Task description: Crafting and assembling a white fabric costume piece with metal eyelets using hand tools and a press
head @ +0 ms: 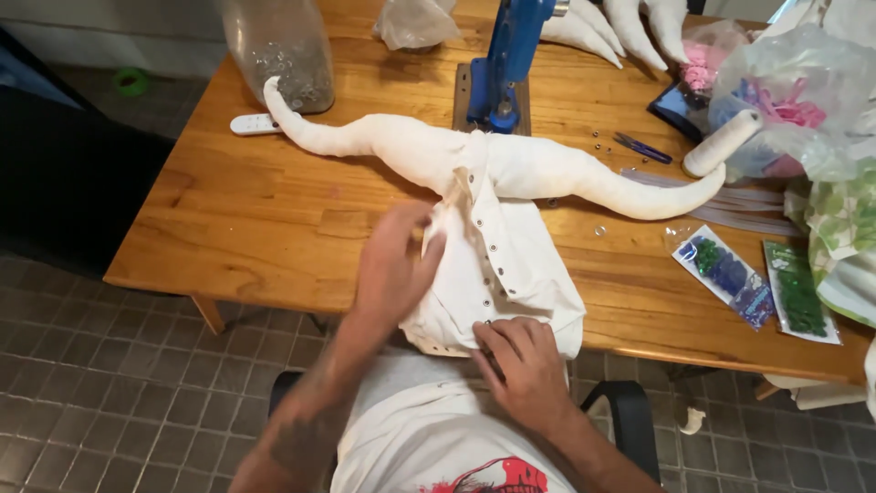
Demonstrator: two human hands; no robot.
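A white stuffed fabric piece shaped like a horned skull (497, 228) lies on the wooden table (246, 228), its two long horns spreading left and right. A row of small metal snaps runs down its middle. My left hand (392, 265) presses and pinches the fabric on its left side. At the lower edge, near the table's front, my right hand (520, 365) grips the cloth, fingers curled over a small dark metal piece.
A blue hand press (506, 64) stands behind the piece. A jar of small metal parts (283, 55), a white remote (251, 124), a thread spool (721, 144), scissors (641, 147), bead packets (730, 274) and plastic bags (803, 100) surround it. Tiled floor lies below.
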